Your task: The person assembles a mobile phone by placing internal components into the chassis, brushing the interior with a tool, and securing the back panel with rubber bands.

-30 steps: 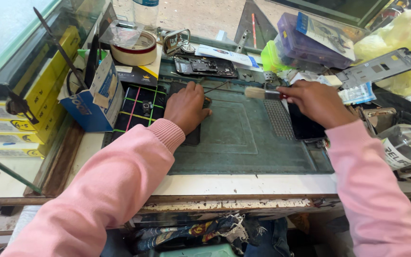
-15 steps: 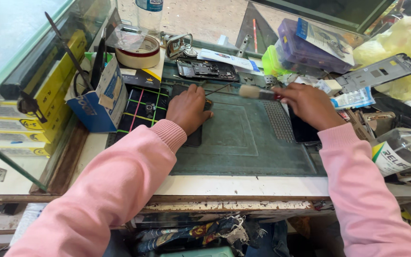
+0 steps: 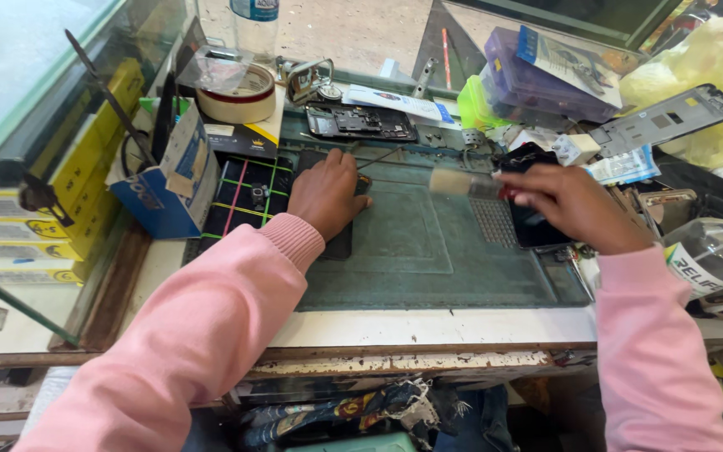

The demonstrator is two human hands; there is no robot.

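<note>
Pinning the dark phone (image 3: 340,243) flat on the green mat (image 3: 428,251) with left hand (image 3: 325,194), fingers spread so it can't slide; right hand (image 3: 575,205) pinches a small brush (image 3: 462,182) just above the mat.

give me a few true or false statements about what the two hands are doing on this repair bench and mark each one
1. The right hand holds a small brush. True.
2. The left hand is lifted clear of the green mat. False: it rests palm down on a dark flat device at the mat's left side.
3. A roll of tape sits at the back left of the bench. True.
4. The brush bristles point toward the person's right. False: they point left, toward the left hand.
5. An opened phone lies beyond the mat. True.
</note>
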